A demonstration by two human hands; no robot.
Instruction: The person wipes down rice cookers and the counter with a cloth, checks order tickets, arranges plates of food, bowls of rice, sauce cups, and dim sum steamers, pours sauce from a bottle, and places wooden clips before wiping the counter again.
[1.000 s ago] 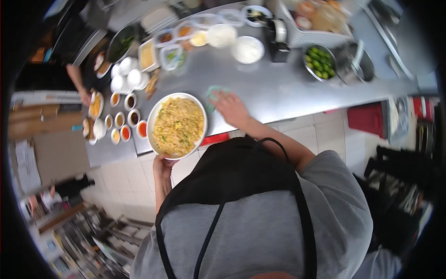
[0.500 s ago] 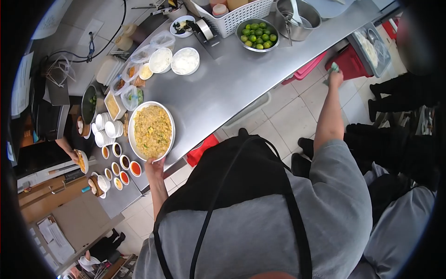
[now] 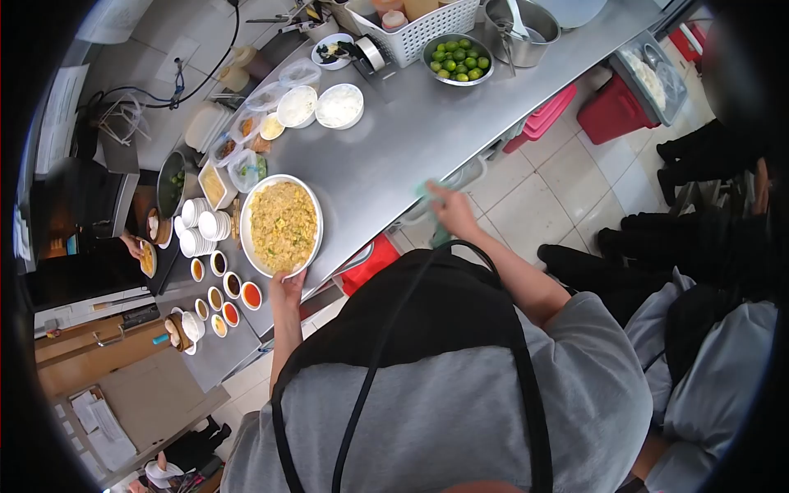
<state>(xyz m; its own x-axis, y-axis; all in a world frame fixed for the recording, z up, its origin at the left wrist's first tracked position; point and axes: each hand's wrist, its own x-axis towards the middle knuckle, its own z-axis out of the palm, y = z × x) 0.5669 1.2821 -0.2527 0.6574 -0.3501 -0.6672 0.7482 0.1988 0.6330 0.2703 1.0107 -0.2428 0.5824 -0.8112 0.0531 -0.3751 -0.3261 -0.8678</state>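
A large white bowl of fried rice [image 3: 283, 226] rests near the front edge of the steel counter [image 3: 370, 164]. My left hand [image 3: 288, 287] grips the bowl's near rim, its fingers partly hidden beneath it. To the right, my right hand [image 3: 450, 207] is closed on a green cloth [image 3: 440, 234], which hangs down by the counter's front edge. Small white cups of red, brown and yellow sauce, one with red sauce [image 3: 251, 296], stand left of the bowl. Behind them are stacks of white dishes [image 3: 214, 226].
Along the back are white bowls [image 3: 339, 107], plastic tubs, a white basket [image 3: 436, 33], a bowl of limes [image 3: 457, 60] and a metal pot [image 3: 534, 45]. A red bin [image 3: 612, 111] stands right. A co-worker's hand [image 3: 131, 244] holds a dish far left; people stand at right.
My right hand has come back from the far right, near the red bin, to the counter's front edge with the cloth. My left hand stays on the bowl. The view has shifted slightly.
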